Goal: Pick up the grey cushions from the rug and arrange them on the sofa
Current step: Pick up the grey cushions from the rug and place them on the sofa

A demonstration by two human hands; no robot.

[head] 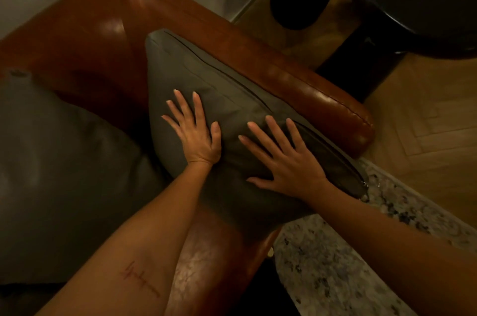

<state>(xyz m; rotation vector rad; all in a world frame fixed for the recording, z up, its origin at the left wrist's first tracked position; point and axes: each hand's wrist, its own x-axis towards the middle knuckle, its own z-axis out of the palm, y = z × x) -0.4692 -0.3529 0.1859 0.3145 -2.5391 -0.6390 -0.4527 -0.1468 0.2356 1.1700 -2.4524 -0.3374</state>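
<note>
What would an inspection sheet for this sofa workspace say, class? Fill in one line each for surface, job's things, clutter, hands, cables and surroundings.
Surface: brown leather sofa, glossy, with part of the seat front bare.
Job's things: grey cushion leans against the armrest, its lower corner past the seat front; second grey cushion lies on the seat to its left.
Clutter: nothing seen.
Hands: left hand and right hand both lie flat, fingers straight, pressing on the leaning cushion.
Cables: nothing seen.
Surroundings: speckled rug, wooden floor, dark furniture beyond the armrest.
</note>
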